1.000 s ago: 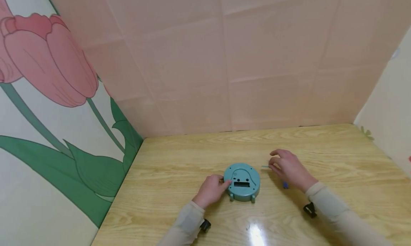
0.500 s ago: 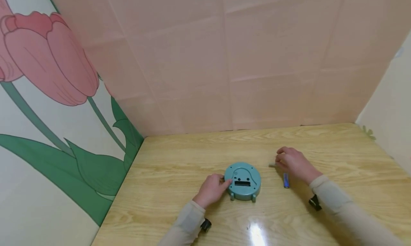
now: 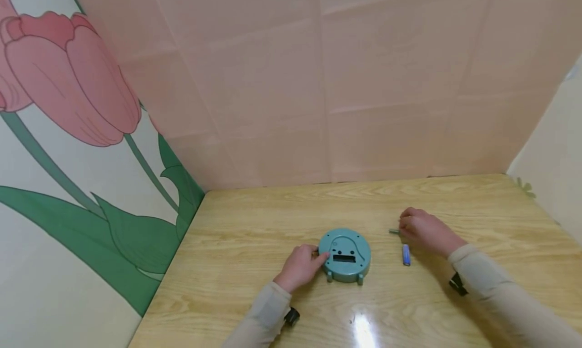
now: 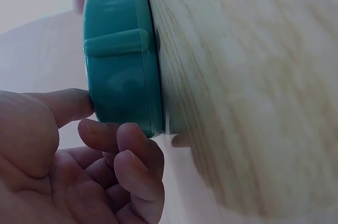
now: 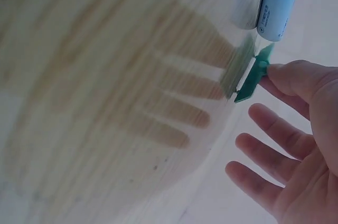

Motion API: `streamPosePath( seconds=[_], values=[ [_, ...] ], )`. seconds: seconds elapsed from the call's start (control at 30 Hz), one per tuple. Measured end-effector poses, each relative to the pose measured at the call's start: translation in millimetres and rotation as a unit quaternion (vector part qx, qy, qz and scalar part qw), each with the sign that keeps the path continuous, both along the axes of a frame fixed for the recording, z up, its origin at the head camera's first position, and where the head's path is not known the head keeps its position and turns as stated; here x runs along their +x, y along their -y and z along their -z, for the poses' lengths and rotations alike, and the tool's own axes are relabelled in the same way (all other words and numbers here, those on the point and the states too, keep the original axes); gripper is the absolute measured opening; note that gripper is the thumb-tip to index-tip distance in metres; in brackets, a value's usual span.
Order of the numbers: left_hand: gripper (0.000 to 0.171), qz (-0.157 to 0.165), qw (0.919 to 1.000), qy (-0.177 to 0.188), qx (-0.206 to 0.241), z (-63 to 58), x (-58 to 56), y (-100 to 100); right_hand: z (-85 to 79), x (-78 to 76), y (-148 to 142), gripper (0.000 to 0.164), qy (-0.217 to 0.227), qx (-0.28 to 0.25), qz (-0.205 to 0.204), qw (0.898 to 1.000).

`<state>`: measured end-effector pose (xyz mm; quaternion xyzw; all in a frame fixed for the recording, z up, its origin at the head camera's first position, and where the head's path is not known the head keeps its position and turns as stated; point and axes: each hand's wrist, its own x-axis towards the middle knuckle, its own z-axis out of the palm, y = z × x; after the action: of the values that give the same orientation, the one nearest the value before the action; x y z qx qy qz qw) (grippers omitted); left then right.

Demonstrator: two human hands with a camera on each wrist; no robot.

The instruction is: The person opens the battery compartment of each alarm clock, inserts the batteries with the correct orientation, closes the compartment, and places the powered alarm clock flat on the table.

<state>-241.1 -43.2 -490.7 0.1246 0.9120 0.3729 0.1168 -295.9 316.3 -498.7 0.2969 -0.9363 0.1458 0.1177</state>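
Note:
A round teal clock (image 3: 351, 243) lies on the table with its back up, its battery slot uncovered and two small feet pointing toward me. My left hand (image 3: 300, 268) grips its left edge, thumb on the back, curled fingers against the side (image 4: 119, 92). To the right, my right hand (image 3: 427, 231) pinches a small green battery cover (image 5: 255, 78) between thumb and forefinger at the tabletop, the other fingers spread loosely. A blue battery (image 3: 406, 255) lies just in front of that hand; its printed side (image 5: 280, 5) shows in the right wrist view.
The wood-grain table (image 3: 254, 216) meets a pink-draped wall (image 3: 318, 110) at the back. A wall with a painted tulip (image 3: 73, 80) borders it on the left, a pale wall (image 3: 559, 151) on the right. Light glares off the near tabletop.
My right hand has moved right, away from the clock, and lowered the cover to the table. The battery, partly hidden before, now shows fully. The left hand keeps its grip.

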Motion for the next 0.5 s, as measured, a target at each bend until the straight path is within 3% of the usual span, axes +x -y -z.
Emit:
streamPosePath(
  seconds=[0.27,0.5],
  values=[
    [0.049,0.003,1.0,-0.001,0.007,0.7,-0.9,0.6,-1.4,0.1,-3.2,0.016,0.007,0.009,0.004,1.0],
    [0.051,0.006,0.9975,0.026,0.066,0.9,0.6,0.3,-3.0,0.0,-4.9,0.012,0.022,0.006,0.019,1.0]
  ],
)
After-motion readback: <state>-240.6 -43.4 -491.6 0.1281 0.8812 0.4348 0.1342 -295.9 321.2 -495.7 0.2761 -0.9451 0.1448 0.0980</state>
